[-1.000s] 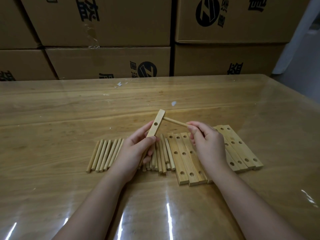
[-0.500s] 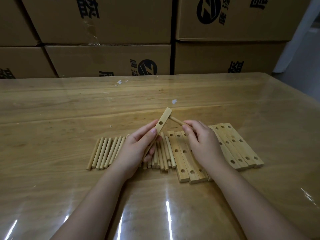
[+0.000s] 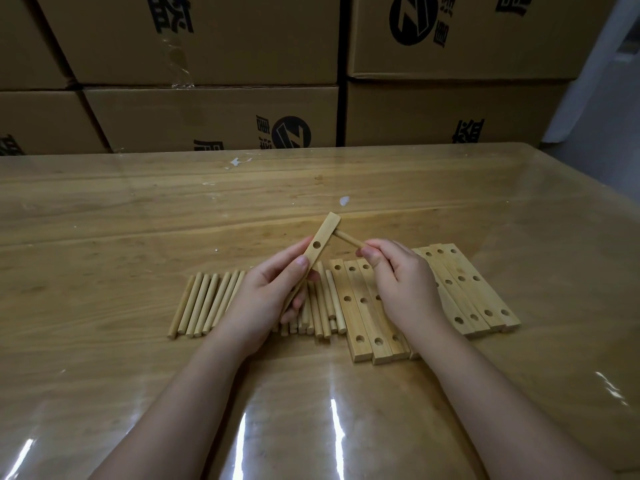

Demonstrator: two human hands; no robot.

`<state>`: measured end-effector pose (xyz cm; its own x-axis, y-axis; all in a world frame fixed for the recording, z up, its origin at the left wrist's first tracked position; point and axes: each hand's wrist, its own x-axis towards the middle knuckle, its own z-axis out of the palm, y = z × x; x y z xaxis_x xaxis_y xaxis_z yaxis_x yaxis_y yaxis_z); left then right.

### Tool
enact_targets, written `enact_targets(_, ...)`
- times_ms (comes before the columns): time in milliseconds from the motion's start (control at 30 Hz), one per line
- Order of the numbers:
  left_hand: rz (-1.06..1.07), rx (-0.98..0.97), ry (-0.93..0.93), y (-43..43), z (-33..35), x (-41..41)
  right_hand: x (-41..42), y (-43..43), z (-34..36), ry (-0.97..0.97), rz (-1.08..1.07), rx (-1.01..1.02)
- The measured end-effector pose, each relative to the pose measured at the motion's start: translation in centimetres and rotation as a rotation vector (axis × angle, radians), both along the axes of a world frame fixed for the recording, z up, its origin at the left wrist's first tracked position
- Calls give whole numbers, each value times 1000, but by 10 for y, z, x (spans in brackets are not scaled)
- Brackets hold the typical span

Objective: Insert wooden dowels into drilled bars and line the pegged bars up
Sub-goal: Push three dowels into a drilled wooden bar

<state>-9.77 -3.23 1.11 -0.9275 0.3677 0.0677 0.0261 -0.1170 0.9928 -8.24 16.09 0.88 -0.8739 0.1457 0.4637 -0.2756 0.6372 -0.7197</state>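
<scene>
Your left hand (image 3: 273, 296) grips one drilled bar (image 3: 317, 249) by its lower half and holds it tilted above the tabletop (image 3: 104, 237). Your right hand (image 3: 401, 282) pinches a dowel (image 3: 349, 239) whose far end meets the bar just below its top end; whether it is fully seated cannot be told.

Handling: judge both parts as light, stiff, dry wood that will not flex. Grip the bar on its narrow edges, clear of the open middle hole (image 3: 316, 244), so that your fingers do not block it. Hold the dowel close to the bar; a grip far back invites tilt and jamming.

Counts: one bar in hand. The row of bars (image 3: 360, 306) lying flat shows about seven, split by your right hand; some are hidden. The loose dowels (image 3: 204, 303) lie side by side, roughly seven left of your left hand and more behind it; an exact total cannot be given.
</scene>
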Motion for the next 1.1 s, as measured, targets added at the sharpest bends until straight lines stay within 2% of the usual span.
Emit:
enact_targets(467, 20, -82, 45, 0, 3, 5, 2, 1, 1, -143, 43, -207)
enact_targets(833, 11, -92, 60, -3, -2, 2, 3, 2, 5, -245, 97, -255)
enact_targets(967, 28, -32, 35, 1, -3, -1, 1, 1, 6, -222, 119, -293)
enact_targets(1100, 35, 103, -39, 1, -4, -5, 0, 2, 7, -142, 112, -436)
